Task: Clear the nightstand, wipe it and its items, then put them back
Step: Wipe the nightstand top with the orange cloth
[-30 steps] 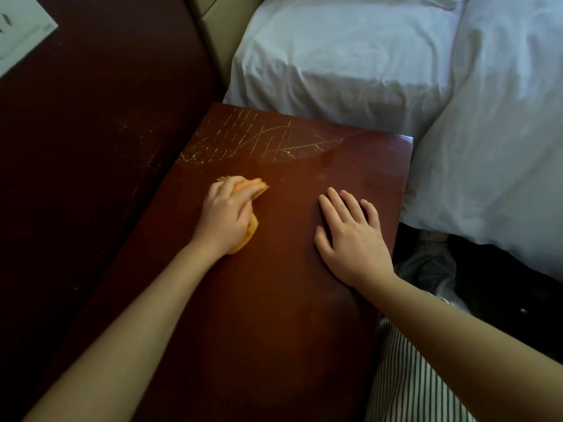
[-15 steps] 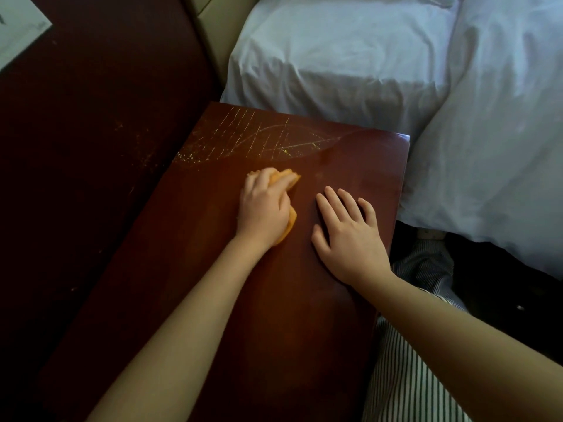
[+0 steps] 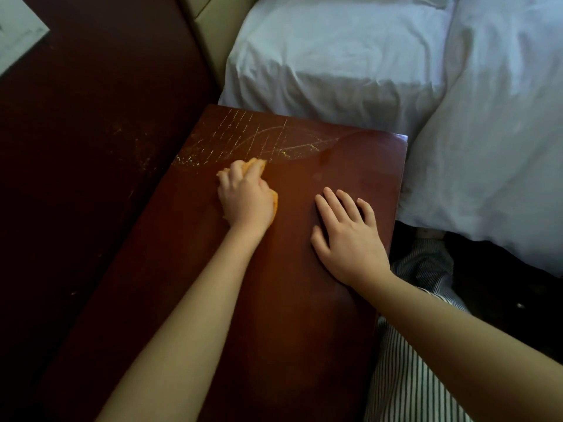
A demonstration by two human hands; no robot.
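- We are working beside the bed (image 3: 335,62), whose white bedding is lying just past the far and right edges of the nightstand.
- We are wiping the nightstand (image 3: 304,315). On its dark wooden top we are seeing only our 2 hands and the cloth, so we are judging the clearing done and the wiping under way.
- A band of pale streaks (image 3: 243,138) is running along the far edge, its long axis lying left to right. It is sitting straight ahead of the left hand and just reaching the cloth's front tip.
- Our right hand (image 3: 347,239) is lying flat on the top with fingers straight and spread, gripping nothing. It is resting to the right of the cloth, apart from it.
- Our left hand (image 3: 246,199) is curling its fingers over the cloth and pressing it down. As the hand nearer the streaks, it is probably pushing forward next.
- The orange cloth (image 3: 256,163) is lying bunched under that hand, toward the far middle of the top, showing only past the fingertips and along the hand's right side.
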